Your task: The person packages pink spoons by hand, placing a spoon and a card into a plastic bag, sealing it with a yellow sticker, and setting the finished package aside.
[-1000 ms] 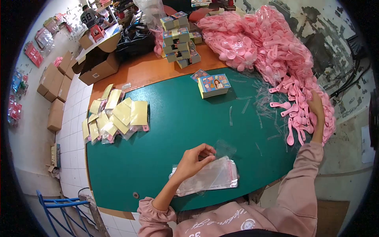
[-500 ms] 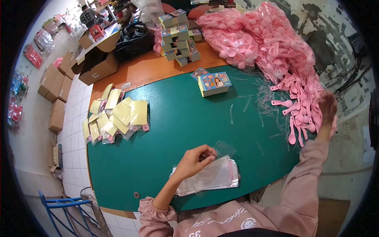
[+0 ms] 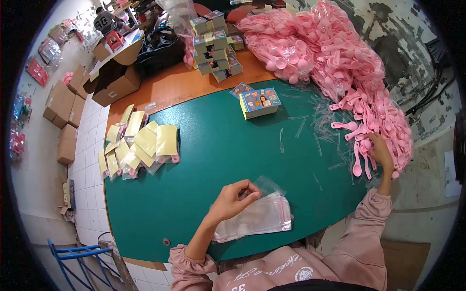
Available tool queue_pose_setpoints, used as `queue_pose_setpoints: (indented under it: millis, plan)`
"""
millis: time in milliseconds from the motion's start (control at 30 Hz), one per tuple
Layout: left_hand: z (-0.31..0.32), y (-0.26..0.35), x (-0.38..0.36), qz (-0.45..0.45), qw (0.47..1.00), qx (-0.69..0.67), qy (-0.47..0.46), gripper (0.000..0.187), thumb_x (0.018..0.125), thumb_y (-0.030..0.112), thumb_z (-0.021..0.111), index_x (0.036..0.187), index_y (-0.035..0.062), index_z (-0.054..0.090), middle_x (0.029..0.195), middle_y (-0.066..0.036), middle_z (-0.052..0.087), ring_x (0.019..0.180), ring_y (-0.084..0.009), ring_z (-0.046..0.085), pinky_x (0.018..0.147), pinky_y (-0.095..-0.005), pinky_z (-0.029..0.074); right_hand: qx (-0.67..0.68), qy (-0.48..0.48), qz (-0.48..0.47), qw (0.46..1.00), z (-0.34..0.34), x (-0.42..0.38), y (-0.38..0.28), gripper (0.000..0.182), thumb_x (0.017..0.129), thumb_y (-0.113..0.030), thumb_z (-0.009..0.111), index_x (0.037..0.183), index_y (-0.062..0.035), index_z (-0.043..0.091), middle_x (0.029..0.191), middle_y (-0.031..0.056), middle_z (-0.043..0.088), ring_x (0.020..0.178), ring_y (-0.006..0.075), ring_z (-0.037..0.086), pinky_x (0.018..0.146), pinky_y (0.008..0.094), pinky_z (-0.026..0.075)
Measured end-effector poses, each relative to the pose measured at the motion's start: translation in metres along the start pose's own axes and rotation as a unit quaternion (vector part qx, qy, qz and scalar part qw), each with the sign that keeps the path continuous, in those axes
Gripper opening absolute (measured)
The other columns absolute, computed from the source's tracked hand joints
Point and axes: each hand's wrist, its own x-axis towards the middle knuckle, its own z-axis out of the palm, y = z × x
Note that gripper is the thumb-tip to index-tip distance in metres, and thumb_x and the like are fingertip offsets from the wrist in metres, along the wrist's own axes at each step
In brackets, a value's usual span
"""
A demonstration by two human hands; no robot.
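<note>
My left hand (image 3: pixel 234 200) is above the near edge of the green table, thumb and fingers pinched on a clear plastic bag (image 3: pixel 270 186). Just below it lies a stack of clear plastic bags (image 3: pixel 257 220) with a pinkish strip toward the right end. At the right, my right hand (image 3: pixel 381 151) reaches palm down into a spread of loose pink spoons (image 3: pixel 358 166). Its fingers are bent onto one pink spoon, though the fingertips are partly hidden among the handles.
Filled bags with yellow cards (image 3: pixel 145 140) lie at the left. A stack of printed cards (image 3: pixel 259 104) sits mid-table; more card stacks (image 3: pixel 213 48) stand behind. Large bags of pink spoons (image 3: pixel 330 43) fill the back right, near scattered clear strips (image 3: pixel 318 143). A person (image 3: pixel 107 22) sits far off.
My right hand has moved left and toward me, from the outer side of the spoon pile onto the loose spoons. The left hand stays nearly still, the pinched bag now showing more clearly.
</note>
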Motion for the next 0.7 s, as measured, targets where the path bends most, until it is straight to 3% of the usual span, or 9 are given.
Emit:
queue_pose_setpoints:
  millis: [133, 200, 333, 433, 533, 567, 600, 667, 700]
  plan:
    - [-0.001, 0.003, 0.0, -0.003, 0.993, -0.115, -0.024, 0.013, 0.084, 0.012, 0.056, 0.083, -0.001, 0.056, 0.08, -0.006, 0.063, 0.072, -0.0095, 0.057, 0.065, -0.0227, 0.047, 0.068, -0.007, -0.033, 0.997, 0.005, -0.002, -0.017, 0.036, 0.063, -0.001, 0.057, 0.098, -0.0004, 0.053, 0.086, 0.0151, 0.05, 0.08, 0.0307, 0.051, 0.07, 0.0347, 0.041]
    - [-0.003, 0.006, 0.001, -0.002, 0.987, -0.154, -0.035, 0.014, 0.085, 0.012, 0.055, 0.083, -0.0018, 0.054, 0.084, -0.009, 0.064, 0.079, -0.0117, 0.06, 0.069, -0.0238, 0.049, 0.074, 0.012, -0.076, 0.994, 0.009, 0.003, -0.027, 0.026, 0.069, 0.001, 0.05, 0.095, 0.0004, 0.052, 0.082, 0.0114, 0.046, 0.074, 0.0232, 0.049, 0.062, 0.0299, 0.041]
    - [-0.008, 0.009, 0.0, -0.014, 0.969, -0.239, -0.056, 0.013, 0.086, 0.01, 0.053, 0.089, -0.0021, 0.05, 0.091, -0.014, 0.063, 0.088, -0.0172, 0.061, 0.076, -0.0269, 0.05, -0.037, 0.21, -0.114, 0.97, 0.012, 0.018, -0.039, 0.013, 0.081, -0.006, 0.046, 0.092, 0.0003, 0.048, 0.079, 0.0125, 0.047, 0.071, 0.0243, 0.049, 0.063, 0.0305, 0.04]
    - [-0.009, 0.014, 0.001, -0.025, 0.968, -0.246, -0.045, 0.017, 0.087, 0.012, 0.052, 0.094, -0.0029, 0.05, 0.092, -0.015, 0.063, 0.087, -0.0171, 0.061, 0.075, -0.0267, 0.049, 0.198, 0.15, 0.048, 0.967, -0.012, 0.024, -0.084, 0.02, 0.092, -0.018, 0.036, 0.092, -0.0015, 0.047, 0.075, 0.0134, 0.051, 0.067, 0.024, 0.05, 0.06, 0.031, 0.038]
    - [-0.011, 0.016, 0.001, -0.028, 0.973, -0.228, -0.036, 0.018, 0.087, 0.012, 0.052, 0.098, -0.0023, 0.05, 0.093, -0.015, 0.063, 0.087, -0.0169, 0.061, 0.075, -0.0269, 0.049, 0.142, 0.035, 0.146, 0.978, -0.025, 0.025, -0.157, 0.021, 0.092, -0.018, 0.038, 0.098, -0.0012, 0.048, 0.073, 0.0113, 0.052, 0.067, 0.021, 0.052, 0.061, 0.0307, 0.04]
    - [-0.012, 0.016, 0.002, -0.023, 0.976, -0.216, -0.036, 0.019, 0.087, 0.012, 0.052, 0.1, -0.0013, 0.05, 0.093, -0.015, 0.063, 0.086, -0.0167, 0.061, 0.076, -0.0272, 0.049, 0.049, 0.115, -0.094, 0.988, -0.005, 0.029, -0.144, 0.019, 0.09, -0.015, 0.041, 0.101, -0.0006, 0.049, 0.071, 0.0101, 0.053, 0.065, 0.0195, 0.053, 0.06, 0.0298, 0.042]
    - [-0.014, 0.018, 0.003, -0.021, 0.976, -0.215, -0.035, 0.019, 0.087, 0.012, 0.052, 0.1, -0.0013, 0.05, 0.093, -0.015, 0.063, 0.086, -0.0167, 0.061, 0.076, -0.0272, 0.049, -0.048, 0.187, -0.327, 0.925, 0.014, 0.032, -0.132, 0.02, 0.089, -0.012, 0.044, 0.104, 0.0, 0.049, 0.069, 0.009, 0.054, 0.064, 0.0179, 0.055, 0.06, 0.0288, 0.044]
    - [-0.018, 0.02, 0.005, -0.012, 0.985, -0.17, -0.02, 0.019, 0.086, 0.011, 0.053, 0.099, -0.0014, 0.052, 0.092, -0.013, 0.064, 0.086, -0.0155, 0.061, 0.073, -0.0256, 0.048, 0.241, -0.104, -0.277, 0.924, 0.001, 0.025, -0.182, 0.017, 0.086, -0.006, 0.049, 0.101, 0.0011, 0.053, 0.067, 0.0069, 0.057, 0.062, 0.0142, 0.056, 0.059, 0.0253, 0.046]
    - [-0.02, 0.022, 0.007, -0.011, 0.985, -0.169, -0.019, 0.019, 0.086, 0.011, 0.053, 0.099, -0.0014, 0.052, 0.092, -0.013, 0.064, 0.086, -0.0155, 0.061, 0.073, -0.0256, 0.048, 0.241, -0.103, -0.278, 0.924, 0.003, 0.025, -0.199, 0.017, 0.086, -0.006, 0.049, 0.101, 0.0011, 0.053, 0.067, 0.0069, 0.057, 0.062, 0.0142, 0.056, 0.059, 0.0253, 0.046]
